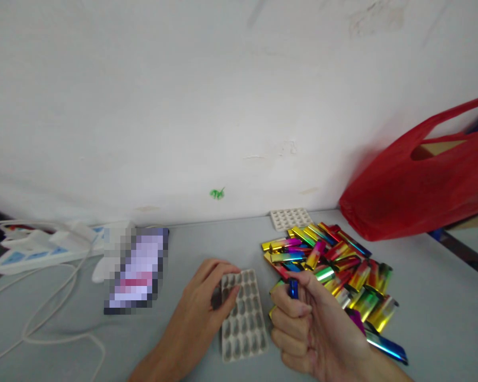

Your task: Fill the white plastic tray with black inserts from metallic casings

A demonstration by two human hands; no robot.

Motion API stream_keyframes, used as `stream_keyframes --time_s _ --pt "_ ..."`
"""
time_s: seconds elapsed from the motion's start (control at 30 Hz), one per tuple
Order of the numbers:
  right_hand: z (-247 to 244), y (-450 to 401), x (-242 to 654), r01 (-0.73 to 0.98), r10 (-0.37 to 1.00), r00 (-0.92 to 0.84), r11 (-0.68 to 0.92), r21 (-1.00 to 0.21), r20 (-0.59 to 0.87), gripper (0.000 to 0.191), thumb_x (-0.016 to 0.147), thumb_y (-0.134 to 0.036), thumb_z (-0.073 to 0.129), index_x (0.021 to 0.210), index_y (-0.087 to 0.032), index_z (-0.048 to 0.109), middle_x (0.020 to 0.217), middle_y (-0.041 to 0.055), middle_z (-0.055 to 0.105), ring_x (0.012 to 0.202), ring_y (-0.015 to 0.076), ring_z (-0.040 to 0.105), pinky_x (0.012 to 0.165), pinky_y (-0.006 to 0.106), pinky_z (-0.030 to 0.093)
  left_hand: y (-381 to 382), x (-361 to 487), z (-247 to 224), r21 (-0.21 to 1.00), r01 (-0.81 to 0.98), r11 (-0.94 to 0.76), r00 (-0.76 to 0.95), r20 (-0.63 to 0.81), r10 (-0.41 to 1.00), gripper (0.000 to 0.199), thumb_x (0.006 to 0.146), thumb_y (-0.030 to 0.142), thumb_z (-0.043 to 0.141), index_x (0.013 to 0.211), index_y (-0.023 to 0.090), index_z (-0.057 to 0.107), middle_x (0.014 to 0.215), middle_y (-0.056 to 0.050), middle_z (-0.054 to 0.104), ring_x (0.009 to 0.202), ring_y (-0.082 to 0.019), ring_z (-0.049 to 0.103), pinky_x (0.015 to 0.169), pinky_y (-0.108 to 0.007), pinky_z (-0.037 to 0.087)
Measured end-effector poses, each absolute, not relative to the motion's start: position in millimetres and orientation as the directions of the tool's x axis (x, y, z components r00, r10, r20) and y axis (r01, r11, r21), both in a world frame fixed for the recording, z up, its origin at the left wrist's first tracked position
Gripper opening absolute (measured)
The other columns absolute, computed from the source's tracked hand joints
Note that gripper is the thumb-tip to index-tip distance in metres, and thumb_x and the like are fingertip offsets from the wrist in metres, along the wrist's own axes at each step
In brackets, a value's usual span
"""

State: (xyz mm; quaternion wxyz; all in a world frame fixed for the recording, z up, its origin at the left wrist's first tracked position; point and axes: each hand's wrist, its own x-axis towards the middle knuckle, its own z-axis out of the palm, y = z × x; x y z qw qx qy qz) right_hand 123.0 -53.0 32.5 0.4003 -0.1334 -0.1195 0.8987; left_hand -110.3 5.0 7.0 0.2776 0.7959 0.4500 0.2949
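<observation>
Our right grip point(316, 323) pinches one blue metallic case point(293, 289), probably slippery; our left grip point(199, 300) pinches the moulded tray point(247, 321), light and rather stiff, we judge, best held by its rim.

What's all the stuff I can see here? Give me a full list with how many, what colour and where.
Shiny pieces: a few dozen, overlapping; gold, red, green, blue, purple; heaped on the right
Blue piece: one, in the right hand
Near tray: one, greyish, hollowed; between the hands
Far tray: one, off-white; behind the heap
Bag: one, red; far right
Phone: one, lilac screen, blurred; left
Power strip: one, white and blue; far left
Cables: several, white; left
Table: one, grey; underneath
Wall: one, white, green mark; behind
Left hand: one, bare; touching the near tray
Right hand: one, bare; before the heap
</observation>
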Motion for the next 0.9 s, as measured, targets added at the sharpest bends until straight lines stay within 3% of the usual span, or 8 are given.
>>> stream_keyframes --time_s 0.2,0.57,0.7,0.8,0.9 --pt "29 -58 120 -0.697 0.755 -0.650 -0.639 -0.327 -0.090 0.069 0.096 -0.066 0.079 0.065 -0.025 0.033 0.050 -0.0117 0.030 0.040 0.0060 0.015 0.035 0.017 0.019 5 -111 8 0.708 0.546 -0.447 0.422 0.229 0.877 0.017 0.104 0.026 0.068 0.118 0.030 0.077 0.118 -0.004 0.076 0.106 -0.026 0.075 0.097 -0.039 0.062" --pt "27 -55 124 -0.753 0.798 -0.589 -0.600 -0.269 -0.131 0.062 0.098 -0.056 0.077 0.065 -0.024 0.036 0.053 -0.0106 0.030 0.045 0.0061 0.017 0.040 0.019 0.019 4 -111 5 0.705 0.550 -0.448 0.415 0.234 0.879 0.017 0.105 0.026 0.068 0.119 0.031 0.076 0.118 -0.003 0.076 0.102 -0.025 0.074 0.094 -0.037 0.061" --pt "32 -54 123 -0.785 0.823 -0.557 -0.565 -0.255 -0.111 0.054 0.100 -0.053 0.078 0.068 -0.021 0.048 0.054 -0.0107 0.030 0.047 0.0065 0.019 0.042 0.019 0.020 5 -110 6 0.708 0.550 -0.444 0.418 0.227 0.880 0.017 0.104 0.026 0.067 0.118 0.031 0.075 0.119 -0.004 0.076 0.105 -0.026 0.073 0.098 -0.039 0.060" --pt "38 -55 121 -0.822 0.865 -0.485 -0.501 -0.270 -0.130 0.038 0.101 -0.049 0.080 0.084 -0.018 0.067 0.055 -0.0115 0.031 0.049 0.0074 0.018 0.044 0.019 0.020 6 -110 7 0.707 0.554 -0.439 0.421 0.216 0.881 0.016 0.105 0.026 0.067 0.118 0.030 0.074 0.120 -0.005 0.075 0.107 -0.026 0.073 0.098 -0.039 0.060" --pt "43 -55 121 -0.834 0.881 -0.448 -0.472 -0.285 -0.148 0.033 0.101 -0.049 0.080 0.098 -0.017 0.074 0.057 -0.0109 0.033 0.051 0.0082 0.019 0.048 0.020 0.021 6 -109 7 0.704 0.557 -0.440 0.422 0.216 0.880 0.015 0.105 0.027 0.067 0.118 0.029 0.074 0.119 -0.005 0.075 0.106 -0.026 0.073 0.097 -0.039 0.061"
